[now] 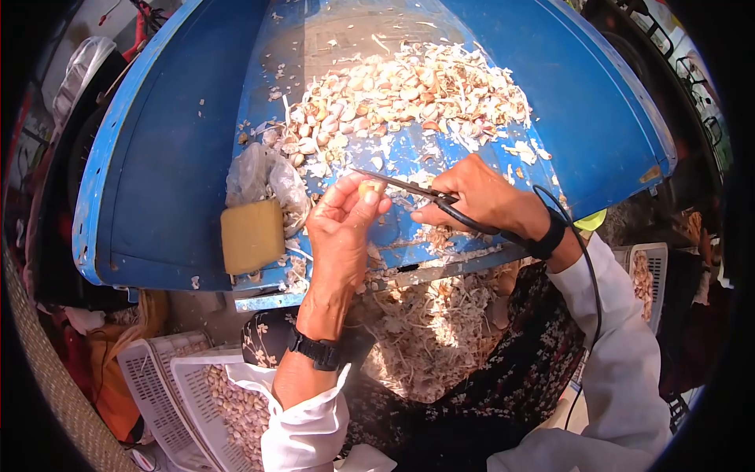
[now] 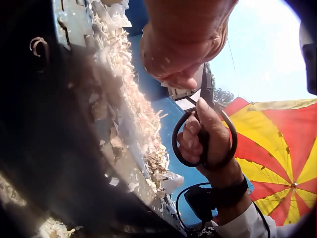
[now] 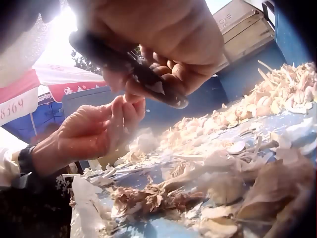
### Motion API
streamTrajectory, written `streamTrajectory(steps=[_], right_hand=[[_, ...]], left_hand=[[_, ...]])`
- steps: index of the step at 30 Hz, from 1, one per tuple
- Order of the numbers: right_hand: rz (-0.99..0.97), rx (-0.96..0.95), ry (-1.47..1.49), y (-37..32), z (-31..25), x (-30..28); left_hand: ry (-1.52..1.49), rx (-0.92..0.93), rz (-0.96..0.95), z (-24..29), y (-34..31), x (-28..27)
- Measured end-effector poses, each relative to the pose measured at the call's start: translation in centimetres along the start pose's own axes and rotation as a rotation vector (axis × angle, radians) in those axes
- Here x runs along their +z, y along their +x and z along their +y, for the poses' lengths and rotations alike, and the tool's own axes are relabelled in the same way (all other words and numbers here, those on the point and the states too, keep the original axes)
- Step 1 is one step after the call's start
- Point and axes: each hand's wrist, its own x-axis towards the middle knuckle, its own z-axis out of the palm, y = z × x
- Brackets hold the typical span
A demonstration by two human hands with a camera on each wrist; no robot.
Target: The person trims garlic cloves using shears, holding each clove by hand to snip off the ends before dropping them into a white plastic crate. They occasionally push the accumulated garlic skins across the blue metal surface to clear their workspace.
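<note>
My left hand (image 1: 346,208) pinches a small garlic clove (image 1: 370,189) between thumb and fingertips above the blue table (image 1: 173,181). My right hand (image 1: 480,200) grips black-handled scissors (image 1: 417,190), whose blades point left and meet the clove. A pile of garlic cloves and papery skins (image 1: 401,94) lies on the table just beyond both hands. The left wrist view shows the right hand (image 2: 205,141) with fingers through the scissor loops (image 2: 204,144). In the right wrist view the left hand (image 3: 99,131) holds its fingertips up against the scissors (image 3: 133,69).
A yellow block (image 1: 252,236) and a crumpled plastic bag (image 1: 267,177) sit at the table's near left edge. Peelings (image 1: 432,330) heap on my lap. White plastic baskets with cloves stand at lower left (image 1: 197,393) and right (image 1: 649,271). A red-and-yellow umbrella (image 2: 282,148) is overhead.
</note>
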Motion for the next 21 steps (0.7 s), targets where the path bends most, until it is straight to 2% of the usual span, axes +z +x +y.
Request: streamTrajectory(steps=[2, 3, 5, 10, 12, 13, 14, 15, 17, 20, 21], right_hand=[[0.169, 0.109, 0.254, 0.4, -0.8, 0.9], [0.318, 0.093, 0.313, 0.9, -0.6, 1.7], [0.428, -0.01, 0.465, 1.8, -0.9, 2.3], [0.409, 0.04, 0.288, 2.6, -1.4, 3.3], [0.398, 0.097, 0.384, 2.6, -1.1, 4.2], [0.315, 0.153, 0.425, 2.4, -1.5, 3.8], [0.318, 0.139, 0.379, 2.6, -0.9, 3.8], [0.322, 0.125, 0.331, 2.8, -0.1, 3.5], [0.312, 0.227, 0.227, 2.6, -0.3, 1.2], [0.316, 0.167, -0.175, 3.5, 2.7, 0.2], [0.29, 0.182, -0.158, 3.9, 1.9, 0.1]], left_hand=[[-0.091, -0.051, -0.028, -0.3, 0.1, 0.3], [-0.091, -0.053, -0.028, -0.4, 0.1, 0.3], [-0.151, -0.067, -0.063, -0.7, 0.1, 0.8], [-0.026, -0.034, -0.046, -2.4, -0.3, 0.8], [0.268, 0.143, 0.05, -2.8, -0.6, 1.0], [0.254, 0.175, 0.059, -3.2, -0.5, 0.9], [0.252, 0.176, 0.062, -3.1, -0.6, 0.8], [0.142, 0.115, 0.15, -2.6, -0.6, 1.0], [-0.043, 0.053, 0.281, -2.0, 0.0, 0.4], [-0.282, -0.045, 0.342, -0.7, 0.2, -0.2], [-0.283, -0.044, 0.344, -0.8, 0.3, -0.5]])
